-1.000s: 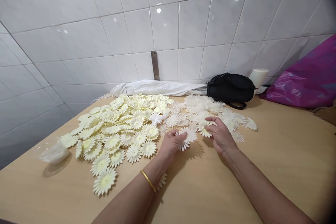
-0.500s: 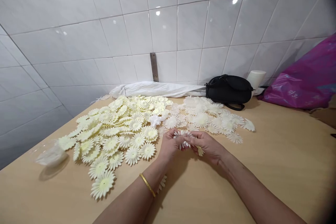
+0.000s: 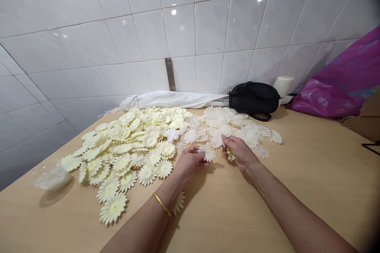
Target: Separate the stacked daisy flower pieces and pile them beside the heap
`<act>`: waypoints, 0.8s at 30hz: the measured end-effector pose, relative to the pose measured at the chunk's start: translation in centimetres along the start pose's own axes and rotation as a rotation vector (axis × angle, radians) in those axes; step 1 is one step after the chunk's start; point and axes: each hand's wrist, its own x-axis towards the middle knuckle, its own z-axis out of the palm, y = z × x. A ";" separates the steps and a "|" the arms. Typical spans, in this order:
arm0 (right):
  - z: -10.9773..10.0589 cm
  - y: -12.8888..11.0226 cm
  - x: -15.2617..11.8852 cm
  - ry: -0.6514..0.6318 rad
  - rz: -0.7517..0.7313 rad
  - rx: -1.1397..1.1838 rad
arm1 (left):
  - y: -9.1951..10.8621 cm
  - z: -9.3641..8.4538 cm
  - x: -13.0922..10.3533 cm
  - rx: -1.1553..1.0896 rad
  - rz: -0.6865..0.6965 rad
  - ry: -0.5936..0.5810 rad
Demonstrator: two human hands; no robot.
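From the head view I see a round white daisy-shaped petal piece (image 3: 208,153), without a long axis, pinched in the left hand (image 3: 190,162), just left of the right hand (image 3: 241,151), whose curled fingers hold a pale-yellow petal piece (image 3: 230,155) across a gap.

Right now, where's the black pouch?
In the head view, the black pouch is right of centre by the tiled wall, behind the white flowers, beside the white cylinder.

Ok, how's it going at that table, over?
Left hand: holding white artificial daisy. Right hand: holding yellowish flower. Loose flowers heaped just beyond; black pouch behind.
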 end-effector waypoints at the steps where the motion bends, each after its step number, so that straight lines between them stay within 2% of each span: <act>1: 0.0 0.0 0.0 0.003 0.005 0.001 | -0.1 -0.1 0.0 0.010 0.000 -0.007; 6: 0.1 -0.2 -0.5 -0.093 -0.063 0.034 | -0.2 -0.3 0.2 0.023 0.030 -0.013; 12: 0.0 -0.2 -0.6 -0.192 -0.050 0.037 | -0.3 -0.3 0.4 -0.010 0.050 -0.018; 19: 0.0 0.0 -0.5 -0.185 -0.074 0.042 | -0.7 -0.6 0.7 0.003 0.068 -0.029; 24: -0.2 0.0 -0.2 -0.100 -0.058 0.056 | -0.5 -0.3 0.4 0.034 0.101 0.004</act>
